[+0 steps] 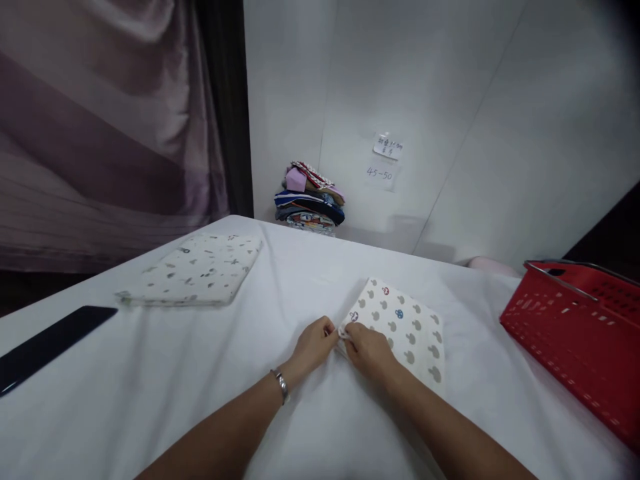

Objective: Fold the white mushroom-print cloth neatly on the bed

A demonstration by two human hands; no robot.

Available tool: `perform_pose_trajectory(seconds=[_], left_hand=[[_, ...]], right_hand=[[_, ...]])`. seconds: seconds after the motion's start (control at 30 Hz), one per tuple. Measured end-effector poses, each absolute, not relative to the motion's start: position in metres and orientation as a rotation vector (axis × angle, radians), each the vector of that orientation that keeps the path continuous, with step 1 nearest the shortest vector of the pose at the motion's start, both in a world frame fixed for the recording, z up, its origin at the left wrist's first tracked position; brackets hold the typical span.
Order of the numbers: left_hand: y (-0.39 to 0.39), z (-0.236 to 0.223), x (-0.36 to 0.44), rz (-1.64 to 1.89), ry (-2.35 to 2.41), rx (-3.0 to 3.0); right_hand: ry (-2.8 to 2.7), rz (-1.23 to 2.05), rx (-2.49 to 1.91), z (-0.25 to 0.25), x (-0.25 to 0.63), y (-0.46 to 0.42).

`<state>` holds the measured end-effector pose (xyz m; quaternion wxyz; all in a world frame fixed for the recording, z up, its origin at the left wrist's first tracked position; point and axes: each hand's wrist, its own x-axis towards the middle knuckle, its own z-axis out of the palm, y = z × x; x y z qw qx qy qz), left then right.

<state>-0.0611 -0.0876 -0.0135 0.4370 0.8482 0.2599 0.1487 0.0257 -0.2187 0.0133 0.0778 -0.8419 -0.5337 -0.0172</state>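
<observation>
A folded white cloth (421, 320) with grey mushroom prints, and a few red and blue ones, lies right of centre on the white-covered table. My right hand (371, 350) is closed on its left corner, with a bit of bunched fabric showing at the fingertips. Right beside it, my left hand (314, 345) is pinched at the tip of the same corner; its fingers partly hide what they grip. A metal bracelet (281, 385) circles my left wrist. Another folded white cloth (205, 270), with small scattered prints, lies flat at the left.
A red plastic basket (575, 347) with a metal handle stands at the right edge. Near the left edge lies a flat black object (50, 343). A stack of folded clothes (310, 200) rises behind the table, before a white wall with paper labels (385, 160). A curtain (100, 133) hangs left.
</observation>
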Motion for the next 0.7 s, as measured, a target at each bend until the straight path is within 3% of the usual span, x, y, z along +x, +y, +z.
perform_pose_trajectory(seconds=[0.2, 0.4, 0.5, 0.7], left_hand=[[-0.085, -0.017, -0.060, 0.420, 0.579, 2.065], [-0.088, -0.015, -0.061, 0.372, 0.651, 2.150], [-0.089, -0.016, -0.061, 0.359, 0.667, 2.164], [-0.089, -0.015, -0.060, 0.328, 0.699, 2.121]], right_hand=[[-1.631, -0.046, -2.511, 0.013, 0.020, -0.217], [-1.676, 0.173, -2.320, 0.031, 0.024, -0.234], [-1.641, 0.259, -2.188, 0.042, 0.051, -0.240], [-1.228, 0.013, -2.415, 0.041, 0.152, -0.239]])
